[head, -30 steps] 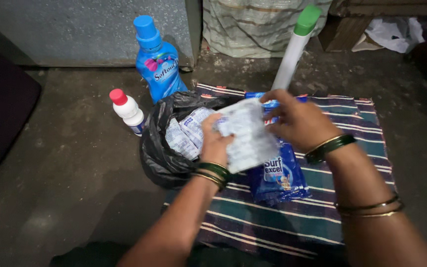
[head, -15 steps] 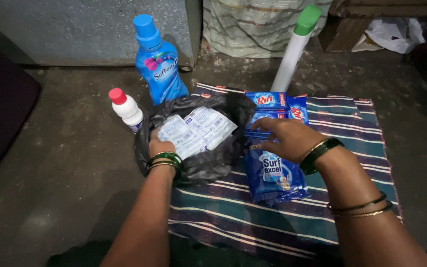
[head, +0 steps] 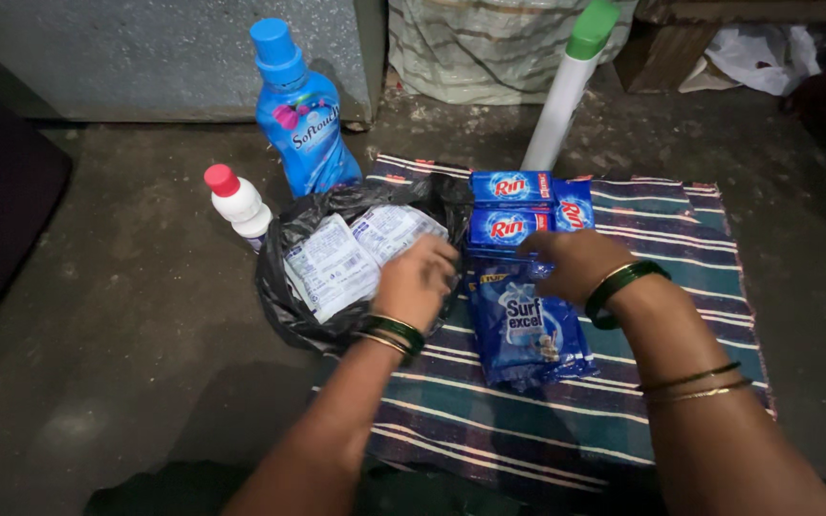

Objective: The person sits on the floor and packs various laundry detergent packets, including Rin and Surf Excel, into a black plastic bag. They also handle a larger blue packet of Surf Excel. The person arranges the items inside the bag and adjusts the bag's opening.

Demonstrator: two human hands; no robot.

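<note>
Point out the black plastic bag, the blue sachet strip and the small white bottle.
black plastic bag [head: 284,306]: head view, left wall.
blue sachet strip [head: 528,330]: head view, middle of the front sachet.
small white bottle [head: 243,204]: head view, shoulder below the red cap.

Striped mat on concrete floor; blue sachets, black bag on mat.

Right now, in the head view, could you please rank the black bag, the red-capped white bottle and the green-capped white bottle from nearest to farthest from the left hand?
1. Black bag, under the left hand.
2. Red-capped white bottle, beyond the bag's left edge.
3. Green-capped white bottle, far back right.
</note>
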